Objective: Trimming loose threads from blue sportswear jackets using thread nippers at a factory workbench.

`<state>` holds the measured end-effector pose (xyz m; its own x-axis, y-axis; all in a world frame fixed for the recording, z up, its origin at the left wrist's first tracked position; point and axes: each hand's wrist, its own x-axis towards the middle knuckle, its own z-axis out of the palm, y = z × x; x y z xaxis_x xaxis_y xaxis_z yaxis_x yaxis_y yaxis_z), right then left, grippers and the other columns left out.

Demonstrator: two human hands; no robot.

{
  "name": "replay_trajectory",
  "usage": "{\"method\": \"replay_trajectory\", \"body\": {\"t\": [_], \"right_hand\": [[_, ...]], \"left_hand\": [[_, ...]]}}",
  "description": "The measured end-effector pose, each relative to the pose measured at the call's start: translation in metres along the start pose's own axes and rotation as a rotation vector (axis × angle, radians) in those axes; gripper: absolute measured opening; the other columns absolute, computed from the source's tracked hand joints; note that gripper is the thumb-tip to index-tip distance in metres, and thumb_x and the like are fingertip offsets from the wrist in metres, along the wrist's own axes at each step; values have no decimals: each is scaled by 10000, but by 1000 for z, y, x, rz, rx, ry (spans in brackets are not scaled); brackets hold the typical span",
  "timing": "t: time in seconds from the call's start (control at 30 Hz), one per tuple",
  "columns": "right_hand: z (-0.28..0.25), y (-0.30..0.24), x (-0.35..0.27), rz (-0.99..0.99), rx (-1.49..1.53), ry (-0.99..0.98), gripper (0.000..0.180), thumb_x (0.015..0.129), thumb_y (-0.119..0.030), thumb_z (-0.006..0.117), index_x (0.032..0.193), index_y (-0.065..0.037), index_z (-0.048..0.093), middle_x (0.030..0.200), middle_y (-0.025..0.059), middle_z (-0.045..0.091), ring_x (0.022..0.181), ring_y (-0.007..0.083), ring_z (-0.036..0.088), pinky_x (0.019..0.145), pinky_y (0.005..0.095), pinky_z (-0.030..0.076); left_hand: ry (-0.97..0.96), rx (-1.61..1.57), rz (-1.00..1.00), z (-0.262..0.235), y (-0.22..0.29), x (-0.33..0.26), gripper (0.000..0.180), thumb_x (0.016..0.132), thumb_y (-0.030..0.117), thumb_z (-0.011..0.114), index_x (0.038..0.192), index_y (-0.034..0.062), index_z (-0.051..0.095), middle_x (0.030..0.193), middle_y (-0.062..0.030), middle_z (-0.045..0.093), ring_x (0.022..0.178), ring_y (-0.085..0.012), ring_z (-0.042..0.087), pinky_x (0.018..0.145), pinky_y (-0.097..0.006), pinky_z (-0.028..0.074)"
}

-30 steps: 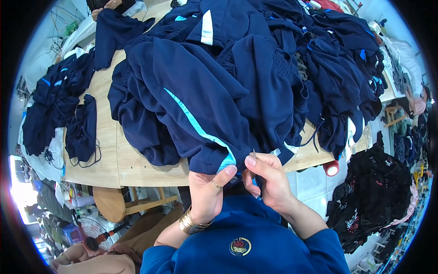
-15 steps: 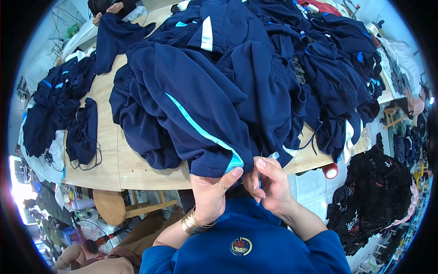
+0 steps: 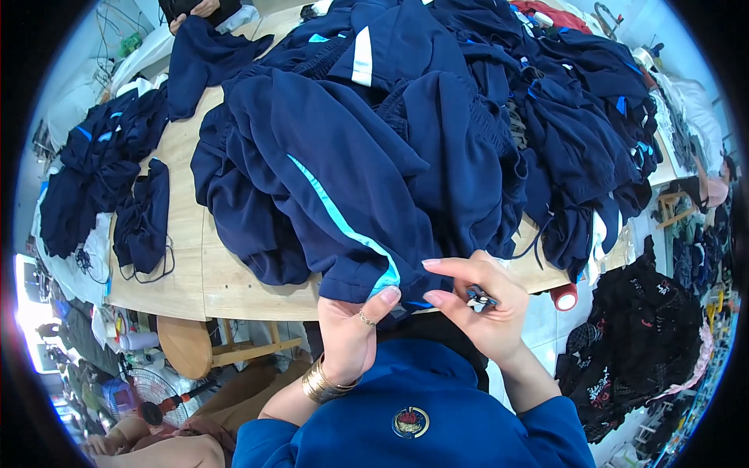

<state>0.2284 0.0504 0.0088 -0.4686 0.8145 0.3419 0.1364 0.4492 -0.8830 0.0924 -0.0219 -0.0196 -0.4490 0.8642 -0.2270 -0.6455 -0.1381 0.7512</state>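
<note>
Navy trousers (image 3: 335,140) with a light blue side stripe lie in a heap on the table in front of me. My left hand (image 3: 351,327) pinches the hem of one leg at the end of the stripe, thumb on top. Just right of that hem, my right hand (image 3: 488,304) has its thumb and index finger apart, close to the cloth. Tucked in its palm are small thread snips (image 3: 480,297), dark and shiny, partly hidden by the fingers. Whether the right fingertips touch the cloth or a thread, I cannot tell.
The wooden table (image 3: 183,226) carries more navy garments (image 3: 581,148) at right and a smaller pile (image 3: 94,179) at left. Across the table a person's hands (image 3: 199,14) hold navy cloth. A stool (image 3: 185,345) stands below left; black patterned cloth (image 3: 640,335) lies at right.
My right hand has moved slightly right and up, away from my left thumb, and its thumb and index finger have parted. The snips now show in its palm. The left hand still pinches the hem.
</note>
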Motion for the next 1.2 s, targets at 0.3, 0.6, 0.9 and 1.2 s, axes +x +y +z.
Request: {"method": "replay_trajectory", "body": {"t": [0.3,0.6,0.9,1.2], "right_hand": [[8,9,4,-275,-182,18,183,629,16,708,790,-31,634,662,61,581,531,137,534,464,216,383],[3,-2,7,-46,-1,-171,118,667,42,653,724,-31,580,657,59,544,558,137,524,483,224,380],[2,-4,17,-194,21,-268,145,654,64,615,750,-25,553,822,81,545,652,150,562,535,227,440],[6,8,40,-98,262,-649,97,698,69,589,726,-14,547,814,103,606,715,174,597,625,237,456]], "left_hand": [[-36,26,52,0,1,-1,241,701,-48,659,901,29,548,857,-62,603,797,-130,582,740,-265,466],[-58,171,128,-9,-4,2,252,698,-60,660,903,22,538,860,-50,589,811,-117,555,771,-263,434],[-151,82,-106,-1,15,5,308,715,-21,656,975,22,498,906,-47,562,886,-130,536,800,-267,428],[-334,-165,-477,-32,8,20,200,771,40,603,954,-13,546,872,-79,597,833,-143,580,758,-278,458]]}}
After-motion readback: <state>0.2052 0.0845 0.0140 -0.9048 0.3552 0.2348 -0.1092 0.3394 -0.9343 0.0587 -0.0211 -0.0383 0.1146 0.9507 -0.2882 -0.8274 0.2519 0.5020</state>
